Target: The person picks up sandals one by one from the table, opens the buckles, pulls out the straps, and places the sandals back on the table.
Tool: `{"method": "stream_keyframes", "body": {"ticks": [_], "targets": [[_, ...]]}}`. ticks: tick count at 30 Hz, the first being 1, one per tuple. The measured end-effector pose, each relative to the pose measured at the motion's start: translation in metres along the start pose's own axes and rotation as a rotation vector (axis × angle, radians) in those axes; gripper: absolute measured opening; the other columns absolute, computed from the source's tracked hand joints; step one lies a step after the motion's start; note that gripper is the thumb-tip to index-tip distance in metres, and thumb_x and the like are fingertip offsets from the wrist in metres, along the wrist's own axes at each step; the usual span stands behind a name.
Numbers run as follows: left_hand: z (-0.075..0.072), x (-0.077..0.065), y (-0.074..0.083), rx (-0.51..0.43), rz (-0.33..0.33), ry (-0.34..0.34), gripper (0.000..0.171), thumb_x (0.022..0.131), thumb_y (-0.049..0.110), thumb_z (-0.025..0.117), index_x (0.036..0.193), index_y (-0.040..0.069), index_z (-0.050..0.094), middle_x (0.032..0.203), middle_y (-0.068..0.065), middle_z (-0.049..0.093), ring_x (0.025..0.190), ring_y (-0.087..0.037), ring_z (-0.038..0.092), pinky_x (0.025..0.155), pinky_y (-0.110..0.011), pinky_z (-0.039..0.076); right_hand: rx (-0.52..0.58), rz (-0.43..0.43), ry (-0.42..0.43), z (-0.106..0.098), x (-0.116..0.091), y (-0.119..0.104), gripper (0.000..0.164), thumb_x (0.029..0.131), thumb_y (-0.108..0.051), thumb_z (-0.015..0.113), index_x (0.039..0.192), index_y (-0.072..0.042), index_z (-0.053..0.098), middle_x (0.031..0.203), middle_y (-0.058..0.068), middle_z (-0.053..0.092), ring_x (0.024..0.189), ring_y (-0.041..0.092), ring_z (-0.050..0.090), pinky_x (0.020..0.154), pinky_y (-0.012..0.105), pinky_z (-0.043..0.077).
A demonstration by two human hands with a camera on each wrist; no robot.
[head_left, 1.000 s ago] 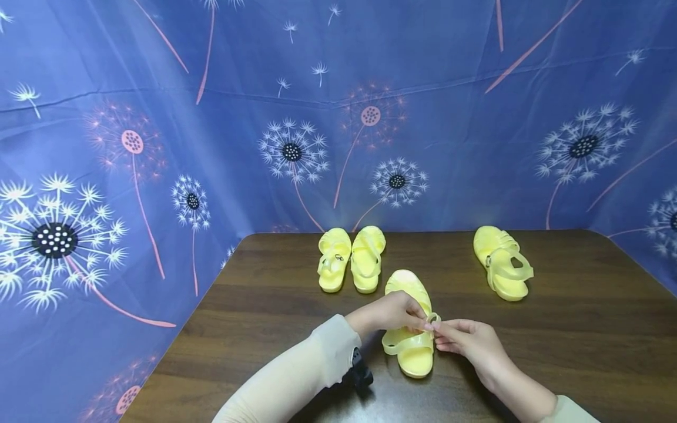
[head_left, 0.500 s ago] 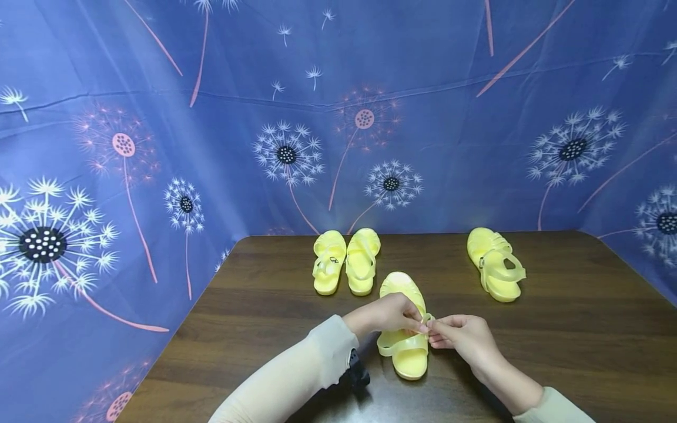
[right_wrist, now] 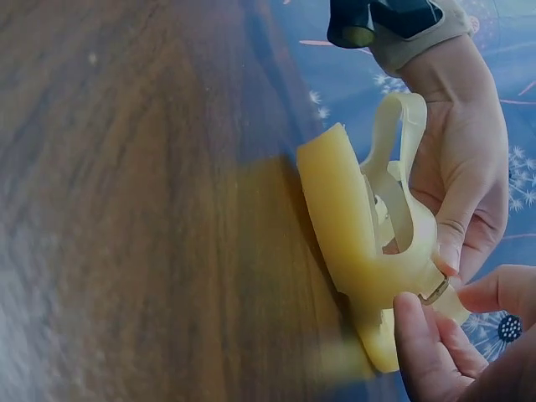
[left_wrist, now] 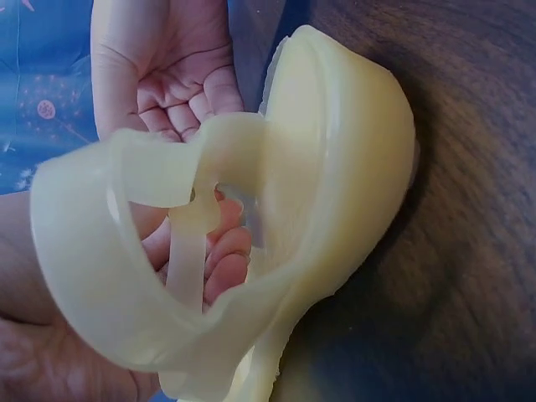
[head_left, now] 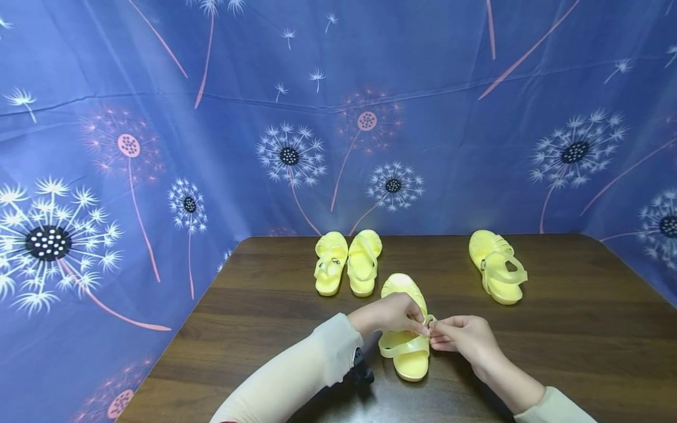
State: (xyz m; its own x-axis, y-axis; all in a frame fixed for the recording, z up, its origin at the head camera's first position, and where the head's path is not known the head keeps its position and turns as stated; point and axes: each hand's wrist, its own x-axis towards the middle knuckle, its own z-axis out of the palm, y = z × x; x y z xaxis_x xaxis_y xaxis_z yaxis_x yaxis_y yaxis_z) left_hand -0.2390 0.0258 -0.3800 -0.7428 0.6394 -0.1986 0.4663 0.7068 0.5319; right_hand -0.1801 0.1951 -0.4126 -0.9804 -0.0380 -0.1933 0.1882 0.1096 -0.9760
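1. Looks like the step in hand is working the strap (left_wrist: 75, 251) at the little metal buckle (right_wrist: 435, 291) on the sandal's right side. Fingers cover the strap end, so no idea if it's through.

2. Left grip (head_left: 394, 312): thumb and fingers pinched on the strap beside the buckle. I'd let this one steady things, so the sandal doesn't skate about.

3. Right grip (head_left: 468, 341): fingertips close together, pinching right at the buckle from the right. Small nudges beat hard yanks imo; that soft-looking strap could twist or spring back.

4. I'd also line the strap up flat with the buckle and move fingertips off the hole so you can see what you're doing.

5. The yellow sandal (head_left: 410, 348) sits right of middle on the brown worktop (head_left: 254, 329), toe far, heel near, sole down.

6. Looks-wise: glossy and jelly-like, with a paler, slightly see-through strap that stands up in a loop over the heel end.

7. Three similar ones sit farther back: two side by side on the left (head_left: 330, 267) and one off to the right (head_left: 499, 275).
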Motion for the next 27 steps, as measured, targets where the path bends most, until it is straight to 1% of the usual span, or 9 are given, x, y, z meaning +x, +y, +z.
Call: {"method": "stream_keyframes", "body": {"ticks": [6, 10, 13, 15, 19, 21, 23, 27], "targets": [[0.000, -0.001, 0.000, -0.027, -0.022, -0.002, 0.014, 0.087, 0.023, 0.073, 0.083, 0.010, 0.072, 0.068, 0.008, 0.065, 0.060, 0.000, 0.050, 0.054, -0.013, 0.042, 0.046, 0.023, -0.039, -0.002, 0.003, 0.002, 0.025, 0.091, -0.003, 0.060, 0.103, 0.019, 0.060, 0.077, 0.008, 0.071, 0.070, 0.015, 0.070, 0.069, 0.027, 0.060], [0.003, -0.001, -0.001, -0.053, -0.018, 0.007, 0.013, 0.083, 0.020, 0.077, 0.085, 0.008, 0.073, 0.071, 0.007, 0.065, 0.061, 0.002, 0.050, 0.056, -0.012, 0.043, 0.073, 0.037, -0.033, -0.004, 0.007, 0.001, 0.024, 0.093, -0.002, 0.056, 0.104, 0.019, 0.059, 0.075, 0.009, 0.070, 0.070, 0.015, 0.070, 0.068, 0.027, 0.060], [0.006, -0.002, -0.002, -0.090, -0.024, 0.007, 0.014, 0.081, 0.019, 0.079, 0.085, 0.007, 0.074, 0.068, 0.009, 0.063, 0.060, 0.002, 0.049, 0.054, -0.012, 0.043, 0.061, 0.028, -0.031, -0.006, 0.007, -0.002, 0.025, 0.093, -0.002, 0.055, 0.104, 0.020, 0.058, 0.079, 0.009, 0.070, 0.072, 0.016, 0.070, 0.069, 0.028, 0.060], [0.007, -0.003, -0.002, -0.121, -0.032, 0.007, 0.014, 0.081, 0.020, 0.078, 0.082, 0.007, 0.074, 0.065, 0.011, 0.060, 0.058, 0.001, 0.047, 0.052, -0.013, 0.041, 0.055, 0.022, -0.046, -0.007, 0.008, -0.003, 0.026, 0.093, -0.003, 0.057, 0.105, 0.020, 0.058, 0.082, 0.010, 0.070, 0.073, 0.016, 0.070, 0.070, 0.029, 0.060], [0.006, -0.004, -0.003, -0.130, -0.028, 0.009, 0.014, 0.083, 0.021, 0.077, 0.078, 0.008, 0.072, 0.062, 0.012, 0.056, 0.055, 0.000, 0.044, 0.049, -0.014, 0.038, 0.076, 0.035, -0.078, -0.008, 0.007, -0.007, 0.029, 0.093, -0.003, 0.057, 0.109, 0.021, 0.057, 0.084, 0.010, 0.070, 0.075, 0.016, 0.070, 0.072, 0.029, 0.060], [0.005, -0.005, -0.004, -0.134, -0.028, 0.007, 0.014, 0.083, 0.021, 0.077, 0.079, 0.008, 0.072, 0.063, 0.012, 0.057, 0.056, 0.000, 0.045, 0.050, -0.014, 0.039, 0.075, 0.048, -0.085, -0.009, 0.007, -0.008, 0.034, 0.093, -0.007, 0.059, 0.113, 0.021, 0.055, 0.086, 0.010, 0.069, 0.076, 0.016, 0.069, 0.073, 0.029, 0.060], [0.004, -0.005, -0.004, -0.150, -0.031, -0.003, 0.013, 0.083, 0.020, 0.077, 0.081, 0.007, 0.074, 0.064, 0.010, 0.061, 0.057, 0.000, 0.048, 0.051, -0.014, 0.041, 0.053, 0.058, -0.079, -0.011, 0.005, -0.008, 0.043, 0.094, -0.016, 0.061, 0.117, 0.019, 0.052, 0.089, 0.009, 0.068, 0.078, 0.015, 0.068, 0.074, 0.029, 0.060], [0.004, -0.005, -0.004, -0.170, -0.028, -0.016, 0.014, 0.083, 0.021, 0.076, 0.087, 0.007, 0.076, 0.069, 0.007, 0.068, 0.060, 0.000, 0.053, 0.055, -0.014, 0.045, -0.066, 0.071, -0.055, -0.016, 0.004, -0.007, 0.057, 0.093, -0.038, 0.063, 0.118, 0.012, 0.055, 0.089, 0.006, 0.066, 0.079, 0.013, 0.065, 0.074, 0.028, 0.059]]}}
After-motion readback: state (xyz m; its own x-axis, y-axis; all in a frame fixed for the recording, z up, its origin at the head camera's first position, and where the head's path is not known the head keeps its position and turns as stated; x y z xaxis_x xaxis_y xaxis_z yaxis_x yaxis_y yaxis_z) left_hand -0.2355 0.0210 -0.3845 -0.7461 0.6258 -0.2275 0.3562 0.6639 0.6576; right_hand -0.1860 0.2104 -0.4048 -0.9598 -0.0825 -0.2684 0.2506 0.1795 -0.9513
